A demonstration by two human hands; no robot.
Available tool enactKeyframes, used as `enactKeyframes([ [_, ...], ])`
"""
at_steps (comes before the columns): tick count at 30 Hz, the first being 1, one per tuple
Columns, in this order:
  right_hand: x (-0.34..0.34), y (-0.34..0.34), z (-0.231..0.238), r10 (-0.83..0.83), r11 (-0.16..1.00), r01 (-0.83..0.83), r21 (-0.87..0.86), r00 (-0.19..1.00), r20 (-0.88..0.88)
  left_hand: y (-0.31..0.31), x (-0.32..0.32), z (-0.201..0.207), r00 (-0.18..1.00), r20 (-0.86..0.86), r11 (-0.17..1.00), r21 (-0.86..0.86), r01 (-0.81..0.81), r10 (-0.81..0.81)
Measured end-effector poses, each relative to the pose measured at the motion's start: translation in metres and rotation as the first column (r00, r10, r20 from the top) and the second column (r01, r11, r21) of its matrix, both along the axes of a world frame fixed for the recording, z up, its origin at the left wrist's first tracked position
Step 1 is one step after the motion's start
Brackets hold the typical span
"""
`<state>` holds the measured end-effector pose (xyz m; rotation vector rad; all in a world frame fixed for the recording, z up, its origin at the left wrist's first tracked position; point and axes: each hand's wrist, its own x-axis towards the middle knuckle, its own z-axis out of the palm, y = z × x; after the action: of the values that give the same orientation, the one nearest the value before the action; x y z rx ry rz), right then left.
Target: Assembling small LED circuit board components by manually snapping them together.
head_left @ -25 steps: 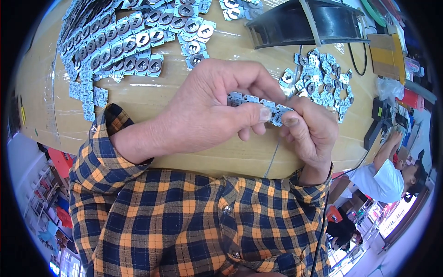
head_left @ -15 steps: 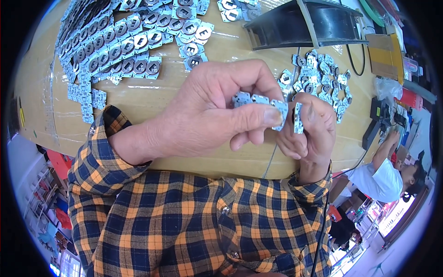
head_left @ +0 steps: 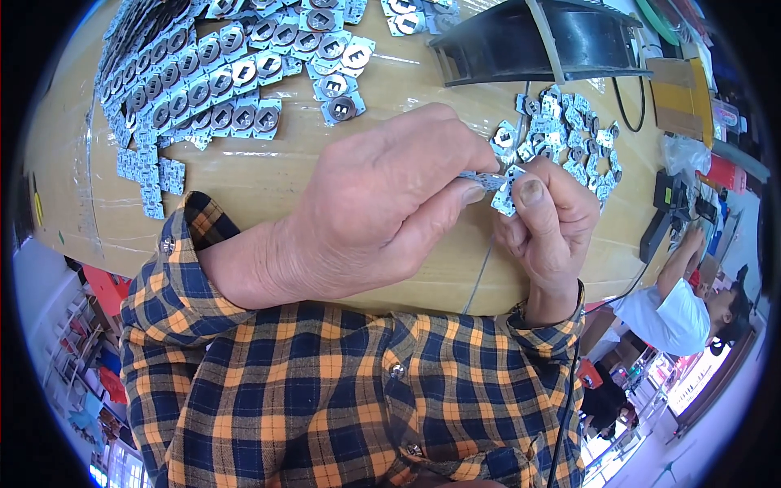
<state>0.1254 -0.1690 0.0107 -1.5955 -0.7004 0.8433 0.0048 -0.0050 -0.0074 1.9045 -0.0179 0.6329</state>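
My left hand [head_left: 378,199] is closed on a strip of small circuit boards [head_left: 486,180], and its curled fingers hide most of the strip. Between the thumb and fingers of my right hand [head_left: 551,215] is a single white-blue circuit board [head_left: 506,195], set at an angle to the strip's end. Those two pieces meet or overlap; whether they are joined I cannot tell. Both hands are held above the table, in front of the checked shirt.
Rows of circuit boards with round metal cells [head_left: 220,84] cover the table's [head_left: 268,175] far left. Beyond my right hand lies a loose heap of boards [head_left: 561,130]. A black fan [head_left: 537,45] stands behind it, near a cardboard box [head_left: 679,98]. Another person [head_left: 675,317] sits at the right.
My left hand has turned over, so the strip now shows edge-on and mostly hidden. The right hand's board has tilted and come against the strip's end, where a gap showed before.
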Motion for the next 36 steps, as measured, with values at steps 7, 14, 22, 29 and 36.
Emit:
enactKeyframes([
  [7, 0.005, -0.003, -0.001, 0.037, 0.999, -0.036, 0.008, 0.988, -0.151, -0.001, -0.001, -0.002, 1.000, 0.019, 1.000, -0.003, -0.022, 0.022],
  [14, 0.005, -0.002, -0.001, -0.038, 0.999, 0.037, -0.016, 0.995, -0.087, 0.001, 0.001, 0.000, 0.999, 0.000, 0.997, -0.058, 0.045, -0.045],
  [22, 0.009, -0.004, -0.003, -0.129, 0.986, 0.160, -0.037, 0.892, 0.434, 0.001, -0.004, 0.005, 0.963, -0.215, 0.969, -0.219, 0.117, -0.164],
  [29, 0.009, -0.006, 0.001, -0.214, 0.976, 0.218, 0.005, 0.954, 0.210, -0.003, -0.005, 0.004, 0.926, -0.337, 0.877, -0.481, -0.012, -0.173],
  [36, 0.007, -0.007, 0.011, -0.204, 0.976, 0.215, -0.027, 0.953, 0.225, 0.004, -0.005, 0.005, 0.927, -0.348, 0.947, -0.321, 0.020, -0.138],
])
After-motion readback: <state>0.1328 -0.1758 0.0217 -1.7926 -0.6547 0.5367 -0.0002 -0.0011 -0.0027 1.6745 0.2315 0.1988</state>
